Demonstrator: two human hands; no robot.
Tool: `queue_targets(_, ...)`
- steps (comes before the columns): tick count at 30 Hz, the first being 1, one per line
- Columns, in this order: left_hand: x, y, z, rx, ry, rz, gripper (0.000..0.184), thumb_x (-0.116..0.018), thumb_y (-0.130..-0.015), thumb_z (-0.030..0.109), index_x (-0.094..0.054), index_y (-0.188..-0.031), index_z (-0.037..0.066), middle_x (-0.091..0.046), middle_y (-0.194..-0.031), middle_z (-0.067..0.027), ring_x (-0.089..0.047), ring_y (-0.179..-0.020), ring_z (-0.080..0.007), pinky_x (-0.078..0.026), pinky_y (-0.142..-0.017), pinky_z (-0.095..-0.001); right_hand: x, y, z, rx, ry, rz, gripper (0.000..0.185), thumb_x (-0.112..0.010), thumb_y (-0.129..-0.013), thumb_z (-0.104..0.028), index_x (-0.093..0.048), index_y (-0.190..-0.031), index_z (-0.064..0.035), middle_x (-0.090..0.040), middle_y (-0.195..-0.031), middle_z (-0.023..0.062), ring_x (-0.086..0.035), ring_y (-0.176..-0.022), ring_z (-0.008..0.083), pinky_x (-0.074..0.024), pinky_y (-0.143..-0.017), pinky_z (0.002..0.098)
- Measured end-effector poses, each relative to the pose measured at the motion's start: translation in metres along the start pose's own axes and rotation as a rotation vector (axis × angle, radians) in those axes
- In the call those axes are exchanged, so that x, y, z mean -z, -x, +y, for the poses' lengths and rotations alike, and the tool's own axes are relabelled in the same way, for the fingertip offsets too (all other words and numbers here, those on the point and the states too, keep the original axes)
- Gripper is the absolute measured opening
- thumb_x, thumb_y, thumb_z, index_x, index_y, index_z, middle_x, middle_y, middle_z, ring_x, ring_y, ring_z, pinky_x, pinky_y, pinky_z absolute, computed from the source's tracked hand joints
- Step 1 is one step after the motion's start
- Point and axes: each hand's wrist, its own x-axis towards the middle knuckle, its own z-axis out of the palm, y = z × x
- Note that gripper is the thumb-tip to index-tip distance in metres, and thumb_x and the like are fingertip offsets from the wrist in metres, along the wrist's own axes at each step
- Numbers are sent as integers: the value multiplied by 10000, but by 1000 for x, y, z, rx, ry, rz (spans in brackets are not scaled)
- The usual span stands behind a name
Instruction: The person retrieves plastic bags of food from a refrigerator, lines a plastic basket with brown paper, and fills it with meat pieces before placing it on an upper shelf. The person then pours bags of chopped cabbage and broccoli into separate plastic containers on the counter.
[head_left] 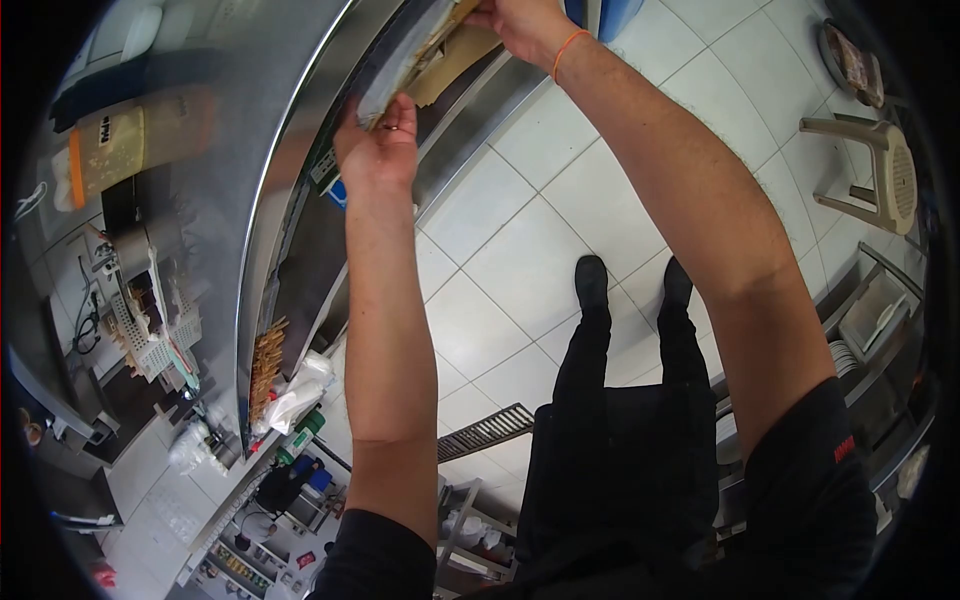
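Note:
My left hand (pixel 382 148) reaches below the edge of the steel counter (pixel 240 130). Its fingers close around the near end of a flat, pale stack (pixel 405 72) that looks like sheets or thin packaging. Brown paper or cardboard (pixel 462 62) shows along the stack's side. At the far end, by the top of the view, my right hand (pixel 520 25) grips the same stack, its fingertips partly cut off. Under the stack runs a steel shelf (pixel 470 135). What the stack is made of, I cannot tell exactly.
A plastic container with an orange lid (pixel 75 172) and a white perforated basket (pixel 150 335) are on the left. Wooden sticks or clothespins (pixel 266 365) line the counter's end near white plastic bags (pixel 300 392). A beige stool (pixel 870 170) stands right, and a floor grate (pixel 487 432) lies behind.

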Motion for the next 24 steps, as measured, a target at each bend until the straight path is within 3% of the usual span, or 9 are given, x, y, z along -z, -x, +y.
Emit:
queue_targets(1,2,-4,-6,22,27,25,287,-588,-1038,201,-578,-1264,24,-625,-1196,-169,-641,-974,-284,-615,-824,-417,1,4,-2,0,-29,-37,286,-467,-1021,-157,-581,-1256,-37,-703,-1078,129,-703,-932,264,-590,-718,430)
queue_targets(3,5,-8,-21,65,82,76,324,-642,-1012,195,-580,-1281,26,-616,-1213,-182,-624,-1031,-322,-623,-817,-440,12,5,-1,-24,10,-66,235,-455,-1008,-143,-638,-1114,-41,-709,-974,125,-697,-826,272,-590,-708,428)
queue_targets(6,9,-2,-36,89,1,126,412,-696,-994,286,-570,-1302,44,-593,-1259,-128,-589,-1096,-264,-603,-847,-396,39,-12,20,-193,4,-181,229,-463,-995,-134,-673,-966,-49,-694,-834,115,-689,-753,274,-587,-679,438)
queue_targets(9,13,-4,-38,138,-55,133,371,-720,-978,292,-603,-1243,60,-645,-1178,-88,-623,-1005,-224,-571,-775,-332,57,-7,17,-250,79,-153,216,-485,-989,-131,-683,-985,-45,-685,-816,108,-684,-749,270,-581,-669,438)
queue_targets(12,17,-20,-24,200,-57,141,262,-735,-961,234,-650,-1152,77,-707,-1017,-50,-643,-853,-188,-513,-655,-313,57,-2,3,-39,211,-220,223,-503,-981,-123,-658,-1096,-12,-695,-888,116,-682,-755,264,-581,-703,429)
queue_targets(15,18,-29,-17,194,-47,96,255,-736,-960,227,-653,-1154,84,-709,-1040,-51,-635,-858,-180,-502,-637,-326,68,-3,-3,-2,525,-186,333,-612,-971,-174,-575,-1247,8,-684,-995,168,-675,-743,284,-563,-686,393)
queue_targets(18,12,-30,-23,174,-42,141,229,-725,-967,221,-659,-1143,89,-707,-1063,-60,-617,-866,-205,-491,-651,-342,62,60,-38,17,608,-15,377,-605,-1017,-317,-687,-1238,-22,-633,-1276,118,-682,-1022,287,-523,-937,370)
queue_targets(22,16,-31,-33,164,-129,175,313,-730,-974,274,-631,-1221,109,-695,-1171,-55,-620,-944,-205,-487,-708,-357,105,120,-36,274,716,120,350,-606,-1038,-286,-714,-1189,11,-602,-1370,110,-571,-1221,201,-420,-1062,316)
queue_targets(24,26,-38,-39,134,-163,102,351,-740,-970,312,-626,-1238,115,-691,-1188,-52,-610,-977,-214,-479,-729,-364,121,159,-51,225,612,87,350,-605,-1043,-269,-709,-1198,27,-572,-1428,114,-508,-1311,193,-384,-1103,318)
